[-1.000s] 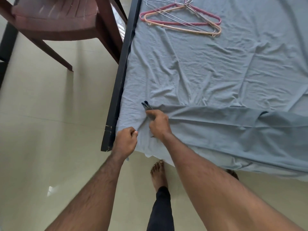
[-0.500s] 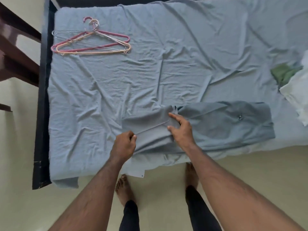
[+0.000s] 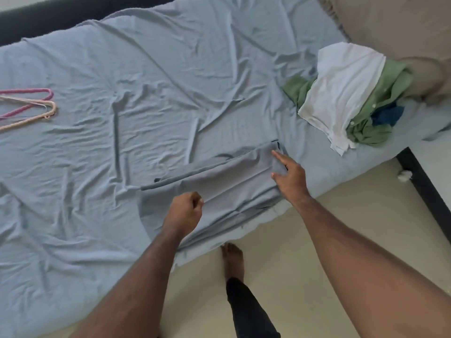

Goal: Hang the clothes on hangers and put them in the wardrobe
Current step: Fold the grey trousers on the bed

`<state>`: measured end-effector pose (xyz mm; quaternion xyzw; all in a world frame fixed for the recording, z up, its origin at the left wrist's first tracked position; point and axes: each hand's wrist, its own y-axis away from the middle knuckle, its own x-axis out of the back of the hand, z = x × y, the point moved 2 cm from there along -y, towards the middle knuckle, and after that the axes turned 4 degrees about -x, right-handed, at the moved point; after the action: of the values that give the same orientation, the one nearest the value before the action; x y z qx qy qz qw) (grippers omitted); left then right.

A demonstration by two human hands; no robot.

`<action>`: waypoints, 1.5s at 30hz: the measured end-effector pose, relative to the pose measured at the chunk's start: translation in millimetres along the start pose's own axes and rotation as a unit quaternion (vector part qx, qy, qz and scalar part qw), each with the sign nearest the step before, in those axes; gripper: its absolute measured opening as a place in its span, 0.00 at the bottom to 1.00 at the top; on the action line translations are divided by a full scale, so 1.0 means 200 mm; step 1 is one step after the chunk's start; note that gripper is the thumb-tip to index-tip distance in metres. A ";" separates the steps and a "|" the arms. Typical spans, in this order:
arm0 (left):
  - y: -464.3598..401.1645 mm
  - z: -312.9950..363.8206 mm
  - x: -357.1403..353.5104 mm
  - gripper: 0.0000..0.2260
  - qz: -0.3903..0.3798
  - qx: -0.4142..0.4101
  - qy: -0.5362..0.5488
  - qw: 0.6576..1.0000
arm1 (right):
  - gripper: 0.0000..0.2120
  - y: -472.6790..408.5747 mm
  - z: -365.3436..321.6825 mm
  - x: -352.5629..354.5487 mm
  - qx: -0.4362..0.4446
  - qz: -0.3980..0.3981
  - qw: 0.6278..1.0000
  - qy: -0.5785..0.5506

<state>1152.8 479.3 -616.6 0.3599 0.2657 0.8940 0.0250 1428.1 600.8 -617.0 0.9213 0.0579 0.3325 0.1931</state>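
At far left, a small stack of pink, peach and bare-wire hangers [image 3: 36, 106] lies on the wrinkled pale blue bedsheet [image 3: 146, 81], well apart from the work. The left hand [image 3: 184, 213] is curled into a fist over the near edge of the folded grey-blue cloth garment [image 3: 227, 184]; whether it pinches fabric cannot be told. The right hand [image 3: 290, 176] rests flat, fingers straight, on the garment's right end. Judged light, limp and slip-prone; best lifted by the fold. At right lies a white, green and dark blue clothes pile [image 3: 346, 98].
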 end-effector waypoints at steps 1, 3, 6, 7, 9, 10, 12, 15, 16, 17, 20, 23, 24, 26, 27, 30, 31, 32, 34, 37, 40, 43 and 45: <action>-0.03 0.04 -0.02 0.09 -0.008 -0.002 -0.004 1.000 | 0.32 -0.05 0.04 0.05 -0.003 0.007 1.000 0.002; -0.09 0.11 -0.06 0.08 -0.024 -0.005 -0.019 1.000 | 0.32 -0.12 0.11 0.12 -0.014 -0.003 1.000 0.016; -0.18 0.19 -0.08 0.09 -0.024 -0.015 -0.045 0.999 | 0.31 -0.20 0.18 0.14 -0.032 -0.026 0.995 0.091; -0.20 0.22 -0.08 0.09 -0.018 -0.018 -0.046 0.999 | 0.29 -0.21 0.19 0.14 -0.042 -0.007 0.992 0.121; -0.23 0.26 -0.07 0.08 -0.011 -0.020 -0.042 0.999 | 0.23 -0.21 0.16 0.14 -0.047 0.063 0.985 0.151; -0.25 0.28 -0.06 0.08 -0.007 -0.023 -0.038 0.999 | 0.21 -0.20 0.13 0.12 -0.034 0.092 0.984 0.150; -0.27 0.30 -0.04 0.07 0.000 -0.029 -0.029 0.999 | 0.18 -0.17 0.06 0.07 -0.002 0.113 0.983 0.144; -0.31 0.30 0.05 0.08 0.018 -0.038 -0.027 0.999 | 0.15 -0.14 -0.07 -0.07 0.046 0.095 0.983 0.150; -0.32 0.29 0.09 0.08 0.024 -0.038 -0.026 0.999 | 0.14 -0.13 -0.12 -0.13 0.062 0.084 0.983 0.151; -0.32 0.27 0.13 0.09 0.030 -0.036 -0.022 0.999 | 0.14 -0.12 -0.17 -0.19 0.073 0.070 0.983 0.152; -0.34 0.16 0.28 0.10 0.042 -0.026 -0.006 0.999 | 0.13 -0.09 -0.37 -0.42 0.097 0.024 0.982 0.160; -0.35 -0.01 0.46 0.11 0.058 -0.012 0.007 0.998 | 0.12 -0.07 -0.58 -0.67 0.110 -0.013 0.981 0.162; -0.35 -0.07 0.53 0.11 0.059 -0.008 0.011 0.998 | 0.12 -0.06 -0.65 -0.75 0.110 -0.021 0.980 0.163; -0.34 -0.23 0.69 0.11 0.067 -0.004 0.015 0.998 | 0.13 -0.02 -0.80 -0.96 0.109 -0.044 0.979 0.165; -0.32 -0.30 0.77 0.11 0.072 -0.002 0.015 0.997 | 0.13 0.00 -0.86 -1.06 0.112 -0.055 0.978 0.166; -0.28 -0.63 1.08 0.12 0.087 0.008 0.006 0.996 | 0.13 0.07 -1.09 -1.41 0.129 -0.080 0.977 0.153; -0.26 -0.74 1.19 0.12 0.090 0.015 0.000 0.996 | 0.13 0.08 -1.17 -1.52 0.133 -0.084 0.977 0.146; -0.26 -0.85 1.29 0.11 0.094 0.027 -0.005 0.995 | 0.12 0.10 -1.24 -1.62 0.139 -0.090 0.976 0.143; -0.25 -1.08 1.53 0.10 0.112 0.052 -0.010 0.992 | 0.11 0.13 -1.39 -1.85 0.152 -0.112 0.972 0.141; -0.28 -1.39 1.84 0.09 0.142 0.068 -0.024 0.987 | 0.09 0.10 -1.60 -2.16 0.174 -0.123 0.968 0.128; -0.32 -1.66 2.09 0.09 0.167 0.081 -0.024 0.982 | 0.10 0.02 -1.79 -2.48 0.185 -0.141 0.967 0.104; -0.35 -1.84 2.24 0.09 0.175 0.090 -0.014 0.980 | 0.15 -0.05 -1.95 -2.73 0.208 -0.187 0.950 0.140; -0.38 -1.94 2.29 0.10 0.176 0.091 -0.013 0.980 | 0.22 -0.10 -2.04 -2.91 0.220 -0.237 0.926 0.197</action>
<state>548.0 474.8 -599.1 0.4136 0.2783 0.8517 -0.1616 720.1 611.8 -681.7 0.8161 0.3829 0.4308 0.0428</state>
